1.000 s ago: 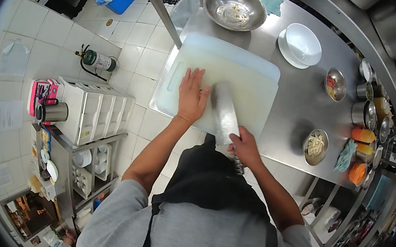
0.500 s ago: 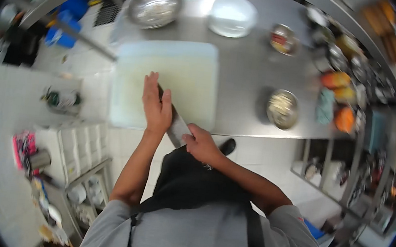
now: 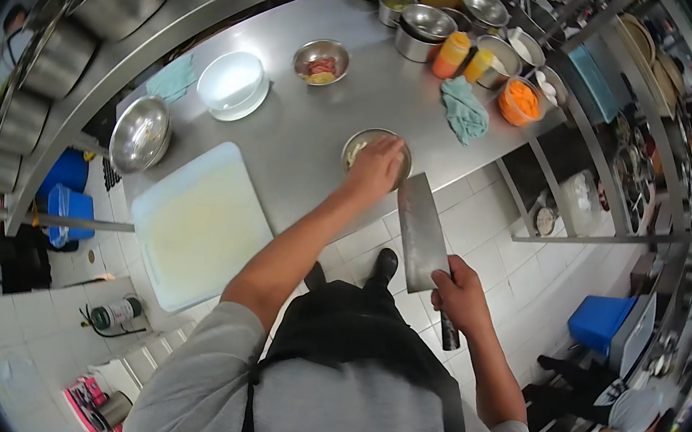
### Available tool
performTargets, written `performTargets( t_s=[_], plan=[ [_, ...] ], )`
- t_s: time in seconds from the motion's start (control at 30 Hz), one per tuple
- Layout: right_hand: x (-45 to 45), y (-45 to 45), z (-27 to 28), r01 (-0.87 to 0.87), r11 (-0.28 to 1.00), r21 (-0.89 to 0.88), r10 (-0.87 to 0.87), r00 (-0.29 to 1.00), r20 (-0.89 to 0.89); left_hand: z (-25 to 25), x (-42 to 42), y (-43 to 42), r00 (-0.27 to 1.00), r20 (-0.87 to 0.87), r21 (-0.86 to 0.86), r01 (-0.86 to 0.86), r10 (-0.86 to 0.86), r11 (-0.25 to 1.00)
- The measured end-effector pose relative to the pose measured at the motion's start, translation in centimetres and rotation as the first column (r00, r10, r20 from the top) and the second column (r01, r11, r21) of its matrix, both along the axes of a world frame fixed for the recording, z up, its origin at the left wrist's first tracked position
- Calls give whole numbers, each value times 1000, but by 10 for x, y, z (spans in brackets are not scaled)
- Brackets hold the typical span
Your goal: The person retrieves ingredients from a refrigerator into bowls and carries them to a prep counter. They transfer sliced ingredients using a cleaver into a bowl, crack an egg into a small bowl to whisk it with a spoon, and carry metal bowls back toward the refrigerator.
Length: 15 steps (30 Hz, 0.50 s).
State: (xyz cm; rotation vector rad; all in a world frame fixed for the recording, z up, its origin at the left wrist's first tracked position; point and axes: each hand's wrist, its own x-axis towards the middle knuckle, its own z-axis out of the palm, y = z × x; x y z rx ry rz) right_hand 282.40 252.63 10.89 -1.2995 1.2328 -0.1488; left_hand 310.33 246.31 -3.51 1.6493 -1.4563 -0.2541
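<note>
My left hand (image 3: 377, 163) is over a small steel bowl (image 3: 405, 171) near the table's front edge, its fingers bent down at the bowl. Pale pieces (image 3: 356, 151) show beside the fingers; whether any are held is hidden. In my right hand (image 3: 461, 291) is the dark handle of a wide cleaver (image 3: 422, 233), its blade pointing up and left, off the table's front edge. To the left lies a pale cutting board (image 3: 203, 230) with no food visible on it.
On the steel table (image 3: 288, 128) are a white bowl (image 3: 231, 83), a large steel bowl (image 3: 141, 135), a bowl with red and yellow food (image 3: 321, 63), a cloth (image 3: 464, 112), squeeze bottles (image 3: 451, 55) and an orange-filled container (image 3: 520, 101). Another person (image 3: 630, 415) is at lower right.
The view has turned to the right. My left hand has left the cutting board for the small bowl. The cleaver, still in my right hand, has moved right, away from the board.
</note>
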Motion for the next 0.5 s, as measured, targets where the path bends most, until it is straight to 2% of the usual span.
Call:
performTargets(
  t_s=[0.03,0.07,0.13,0.17,0.27,0.33,0.4,0.47,0.5],
  plan=[
    [-17,0,1,13,1000,22,-13,1000,-2,-9,2,-12,999,-46,64,32,-29,997],
    [-28,1,0,28,999,43,-27,1000,-5,-7,11,-20,998,-60,114,-10,17,993],
    [-39,3,-3,14,991,130,-23,997,68,21,27,-29,955,-284,149,-45,87,988],
    [-41,4,-5,-6,985,173,-12,994,105,36,38,-31,946,-312,120,-54,89,991],
    [-16,1,-29,-266,959,93,258,962,90,84,71,-23,936,-346,93,-31,62,995],
    [33,5,-20,-445,859,-254,474,878,65,112,87,-9,942,-333,97,-15,46,995],
    [80,19,-53,-509,581,-635,639,768,-31,133,96,17,953,-301,94,-13,41,996],
    [139,41,-52,-639,475,-605,720,678,-151,134,112,44,961,-273,77,-16,37,997],
    [167,56,-58,-614,405,-678,712,677,-187,133,120,57,965,-261,68,-15,32,998]
  ],
)
